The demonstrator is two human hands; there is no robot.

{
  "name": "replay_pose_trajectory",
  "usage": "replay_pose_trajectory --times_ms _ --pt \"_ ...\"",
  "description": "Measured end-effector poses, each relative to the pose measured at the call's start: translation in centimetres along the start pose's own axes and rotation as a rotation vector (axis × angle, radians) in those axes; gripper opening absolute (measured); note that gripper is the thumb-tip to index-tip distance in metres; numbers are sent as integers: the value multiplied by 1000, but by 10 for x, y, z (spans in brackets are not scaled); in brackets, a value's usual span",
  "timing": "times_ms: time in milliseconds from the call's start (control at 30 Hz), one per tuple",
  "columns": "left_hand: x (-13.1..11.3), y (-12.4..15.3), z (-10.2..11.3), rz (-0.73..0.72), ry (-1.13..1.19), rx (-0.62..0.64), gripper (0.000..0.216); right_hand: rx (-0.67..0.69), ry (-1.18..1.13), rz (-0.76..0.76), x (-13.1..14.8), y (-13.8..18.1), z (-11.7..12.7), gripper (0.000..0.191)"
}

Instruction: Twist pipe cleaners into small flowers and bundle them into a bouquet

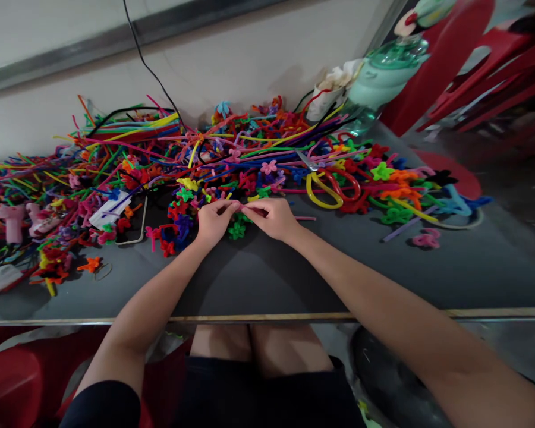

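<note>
My left hand (213, 224) and my right hand (274, 220) meet fingertip to fingertip just above the dark table. Both are closed in a pinch on a pink pipe cleaner (306, 218), whose straight end sticks out past my right hand. The part between the fingers is mostly hidden. Below the fingertips lies a green pipe-cleaner flower (237, 230). Red and blue pipe-cleaner pieces (182, 226) rest left of my left hand. Scissors (311, 189) with one yellow and one red handle lie beyond my right hand.
A heap of coloured pipe cleaners (160, 137) runs along the wall. At the back right stand a paper cup (321, 104) and a green bottle (378, 80). Red chairs (446, 59) are to the right. A phone-shaped frame (141, 223) lies left. The table's edge (267, 317) is near my lap.
</note>
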State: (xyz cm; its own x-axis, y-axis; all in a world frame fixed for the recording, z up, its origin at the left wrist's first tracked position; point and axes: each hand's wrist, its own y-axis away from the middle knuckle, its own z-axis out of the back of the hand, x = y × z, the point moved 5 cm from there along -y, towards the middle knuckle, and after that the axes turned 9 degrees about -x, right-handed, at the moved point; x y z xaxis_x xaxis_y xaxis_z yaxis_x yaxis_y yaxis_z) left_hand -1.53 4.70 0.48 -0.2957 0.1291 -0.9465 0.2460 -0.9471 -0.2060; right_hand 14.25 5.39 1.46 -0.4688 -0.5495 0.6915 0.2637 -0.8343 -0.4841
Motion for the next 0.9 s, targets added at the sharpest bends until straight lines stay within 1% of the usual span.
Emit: replay_pose_trajectory --times_ms 167,300,333,400,467,533,600,700,800,900 --pt "3 -2 1 40 15 -11 19 -3 86 51 1 0 0 35" --pt "3 -3 1 64 105 -4 25 -110 204 100 1 -4 12 35" --pt "3 -3 0 74 137 23 28 -149 230 109 1 -5 15 35" --pt "1 -1 -4 99 194 118 33 -244 225 93 -1 -6 23 32" --pt "-2 2 -9 114 228 242 37 -353 137 30 -3 -5 30 28" --pt "-5 5 -13 98 243 339 38 -418 26 -30 -3 -4 33 27" --pt "-8 7 -15 65 244 387 37 -415 -52 -55 -1 -3 32 26" --pt "-8 8 -16 33 236 401 35 -354 -99 -40 5 -2 25 25" --pt "-6 7 -17 21 212 380 36 -266 -123 -2 10 -1 16 22" --pt "-4 6 -16 22 201 333 36 -208 -136 17 11 0 11 25"
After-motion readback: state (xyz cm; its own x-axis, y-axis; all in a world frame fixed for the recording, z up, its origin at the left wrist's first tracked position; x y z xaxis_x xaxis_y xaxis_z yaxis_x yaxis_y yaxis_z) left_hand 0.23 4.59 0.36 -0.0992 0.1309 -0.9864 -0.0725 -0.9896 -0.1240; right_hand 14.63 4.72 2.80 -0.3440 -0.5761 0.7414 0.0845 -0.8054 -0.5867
